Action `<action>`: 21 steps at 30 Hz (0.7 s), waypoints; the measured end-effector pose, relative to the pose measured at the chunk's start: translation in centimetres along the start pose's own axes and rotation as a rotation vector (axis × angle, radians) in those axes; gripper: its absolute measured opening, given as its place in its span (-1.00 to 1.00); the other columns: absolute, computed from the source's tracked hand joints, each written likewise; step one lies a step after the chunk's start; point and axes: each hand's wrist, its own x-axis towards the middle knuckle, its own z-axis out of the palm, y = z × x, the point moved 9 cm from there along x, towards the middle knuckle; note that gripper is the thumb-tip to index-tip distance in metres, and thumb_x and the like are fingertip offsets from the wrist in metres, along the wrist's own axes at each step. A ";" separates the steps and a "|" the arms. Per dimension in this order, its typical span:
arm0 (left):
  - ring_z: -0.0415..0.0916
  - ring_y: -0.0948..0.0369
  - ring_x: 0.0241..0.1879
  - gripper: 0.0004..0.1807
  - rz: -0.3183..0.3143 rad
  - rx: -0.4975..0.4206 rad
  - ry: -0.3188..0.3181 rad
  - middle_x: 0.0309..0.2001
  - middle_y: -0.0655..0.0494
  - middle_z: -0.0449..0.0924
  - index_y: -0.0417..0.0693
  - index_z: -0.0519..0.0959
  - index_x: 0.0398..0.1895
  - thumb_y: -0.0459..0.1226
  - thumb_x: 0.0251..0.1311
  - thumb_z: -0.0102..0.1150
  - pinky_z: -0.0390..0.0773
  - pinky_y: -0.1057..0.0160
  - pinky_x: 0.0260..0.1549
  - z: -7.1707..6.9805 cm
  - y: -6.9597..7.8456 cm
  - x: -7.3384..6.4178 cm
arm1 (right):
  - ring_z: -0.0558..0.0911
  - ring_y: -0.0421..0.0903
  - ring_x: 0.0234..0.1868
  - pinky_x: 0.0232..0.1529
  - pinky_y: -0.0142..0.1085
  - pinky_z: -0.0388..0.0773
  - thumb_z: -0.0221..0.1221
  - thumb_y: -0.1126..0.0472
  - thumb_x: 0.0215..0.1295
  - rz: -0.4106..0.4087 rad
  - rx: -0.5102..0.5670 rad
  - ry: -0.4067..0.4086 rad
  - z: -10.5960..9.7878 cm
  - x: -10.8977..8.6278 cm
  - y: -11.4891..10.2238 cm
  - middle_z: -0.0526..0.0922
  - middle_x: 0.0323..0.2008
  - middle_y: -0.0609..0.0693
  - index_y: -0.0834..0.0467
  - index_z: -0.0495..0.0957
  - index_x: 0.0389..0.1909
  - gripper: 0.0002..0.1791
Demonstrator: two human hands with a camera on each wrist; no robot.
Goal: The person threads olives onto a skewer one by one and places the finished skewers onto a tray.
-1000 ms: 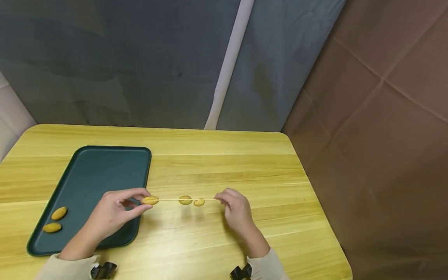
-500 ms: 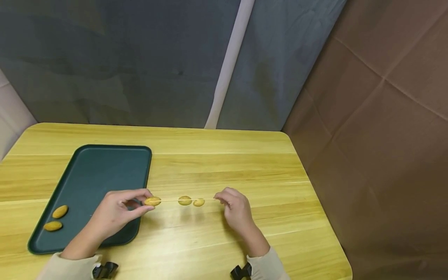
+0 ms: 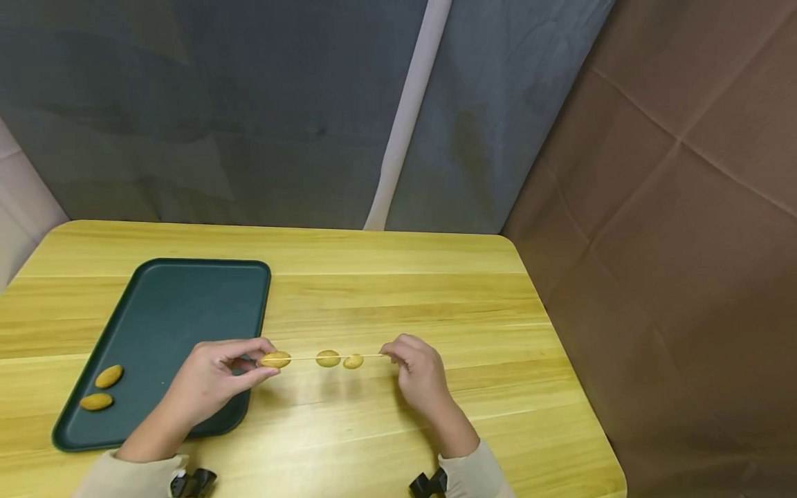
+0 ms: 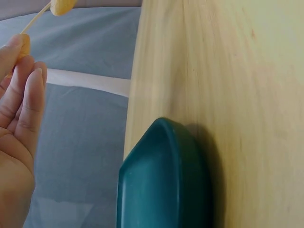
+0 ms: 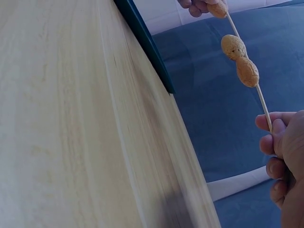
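A thin wooden skewer (image 3: pixel 305 357) is held level over the table, running between both hands. Its right end is pinched by my right hand (image 3: pixel 420 373), the thumb and index finger closed on the stick in the right wrist view. Two golden-brown oval food pieces, one (image 3: pixel 328 358) left of the other (image 3: pixel 353 361), sit threaded near the skewer's middle. At the left end, my left hand (image 3: pixel 208 380) grips a third oval piece (image 3: pixel 276 360) between thumb and fingers. In the right wrist view the skewer (image 5: pixel 264 105) meets this piece; its far tip is hidden.
A dark green tray (image 3: pixel 187 297) lies on the left of the wooden table (image 3: pixel 398 290), partly beneath my left arm. Two more oval pieces rest in it, one (image 3: pixel 108 376) behind the other (image 3: pixel 96 402). Grey cloth (image 3: pixel 218 117) hangs behind, brown cloth (image 3: pixel 697 277) at the right.
My left hand has slid slightly to the right with its oval piece, narrowing the gap to the two middle pieces. The right hand stays almost still.
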 end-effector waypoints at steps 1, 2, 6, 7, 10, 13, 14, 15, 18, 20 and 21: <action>0.63 0.40 -0.46 -0.64 -0.002 -0.005 0.003 -0.37 0.18 0.75 -0.04 0.74 -0.25 -0.55 -0.13 0.56 0.59 0.48 -0.51 0.0 0.0 0.0 | 0.52 -0.25 -0.47 -0.42 -0.49 0.52 0.17 0.78 0.02 0.004 0.003 -0.004 0.0 0.0 0.0 0.60 -0.51 -0.05 0.17 0.73 -0.37 -0.55; 0.63 0.41 -0.46 -0.64 -0.007 -0.010 0.006 -0.37 0.18 0.75 -0.04 0.74 -0.25 -0.55 -0.13 0.56 0.59 0.48 -0.51 0.1 0.0 0.0 | 0.52 -0.25 -0.47 -0.42 -0.49 0.52 0.15 0.79 0.01 0.006 0.006 -0.009 0.1 0.0 0.0 0.60 -0.51 -0.04 0.17 0.73 -0.36 -0.53; 0.64 0.40 -0.46 -0.64 -0.016 -0.055 0.006 -0.35 0.14 0.75 -0.09 0.74 -0.24 -0.57 -0.12 0.54 0.60 0.46 -0.53 0.4 -0.2 0.0 | 0.52 -0.24 -0.46 -0.42 -0.49 0.52 0.14 0.80 -0.01 0.009 0.023 -0.014 0.2 0.0 0.0 0.61 -0.51 -0.02 0.16 0.73 -0.36 -0.50; 0.65 0.40 -0.46 -0.65 -0.018 -0.065 0.006 -0.35 0.14 0.76 -0.10 0.74 -0.24 -0.58 -0.12 0.54 0.61 0.45 -0.54 0.5 -0.3 0.0 | 0.52 -0.24 -0.46 -0.41 -0.49 0.52 0.13 0.80 -0.01 0.007 0.027 -0.013 0.2 0.0 -0.1 0.61 -0.50 -0.02 0.16 0.73 -0.36 -0.50; 0.66 0.40 -0.47 -0.65 -0.023 -0.084 0.005 -0.34 0.13 0.76 -0.12 0.74 -0.24 -0.58 -0.12 0.53 0.61 0.44 -0.56 0.7 -0.4 0.0 | 0.52 -0.24 -0.46 -0.41 -0.50 0.52 0.14 0.80 -0.01 0.002 0.028 -0.012 0.2 0.0 -0.3 0.62 -0.50 -0.01 0.16 0.73 -0.35 -0.50; 0.66 0.41 -0.47 -0.65 -0.026 -0.088 0.009 -0.34 0.12 0.76 -0.12 0.74 -0.24 -0.58 -0.12 0.53 0.61 0.43 -0.57 0.8 -0.5 0.0 | 0.52 -0.23 -0.46 -0.41 -0.50 0.52 0.13 0.80 -0.02 0.000 0.026 -0.018 0.3 0.2 -0.5 0.62 -0.50 -0.01 0.15 0.73 -0.34 -0.49; 0.66 0.41 -0.47 -0.65 -0.029 -0.091 0.008 -0.33 0.11 0.77 -0.13 0.74 -0.24 -0.58 -0.12 0.53 0.61 0.43 -0.57 0.8 -0.5 0.0 | 0.52 -0.23 -0.46 -0.41 -0.50 0.52 0.13 0.80 -0.02 0.003 0.027 -0.020 0.3 0.2 -0.5 0.62 -0.50 -0.01 0.15 0.73 -0.34 -0.49; 0.67 0.41 -0.47 -0.65 -0.031 -0.097 0.007 -0.33 0.11 0.77 -0.14 0.74 -0.23 -0.59 -0.11 0.53 0.62 0.42 -0.56 0.8 -0.5 0.0 | 0.52 -0.23 -0.46 -0.41 -0.50 0.52 0.12 0.80 -0.02 0.006 0.029 -0.022 0.4 0.2 -0.5 0.62 -0.50 -0.01 0.15 0.73 -0.34 -0.49; 0.68 0.41 -0.45 -0.66 -0.035 -0.122 0.004 -0.31 0.10 0.77 -0.16 0.74 -0.23 -0.60 -0.10 0.51 0.63 0.41 -0.56 1.0 -0.5 0.1 | 0.51 -0.24 -0.46 -0.41 -0.51 0.52 0.11 0.80 -0.02 0.006 0.035 -0.020 0.5 0.2 -0.6 0.61 -0.50 -0.03 0.16 0.73 -0.34 -0.49; 0.69 0.40 -0.44 -0.67 -0.042 -0.141 -0.002 -0.30 0.10 0.77 -0.16 0.74 -0.23 -0.60 -0.08 0.50 0.64 0.40 -0.55 1.1 -0.5 0.1 | 0.51 -0.25 -0.46 -0.40 -0.52 0.51 0.11 0.80 -0.03 0.007 0.036 -0.021 0.6 0.2 -0.6 0.60 -0.50 -0.05 0.16 0.73 -0.33 -0.49; 0.70 0.40 -0.43 -0.67 -0.047 -0.148 -0.005 -0.29 0.11 0.77 -0.16 0.74 -0.23 -0.60 -0.08 0.50 0.65 0.39 -0.55 1.2 -0.5 0.1 | 0.51 -0.25 -0.46 -0.40 -0.52 0.51 0.11 0.80 -0.03 0.007 0.035 -0.021 0.6 0.2 -0.6 0.59 -0.50 -0.07 0.15 0.73 -0.33 -0.49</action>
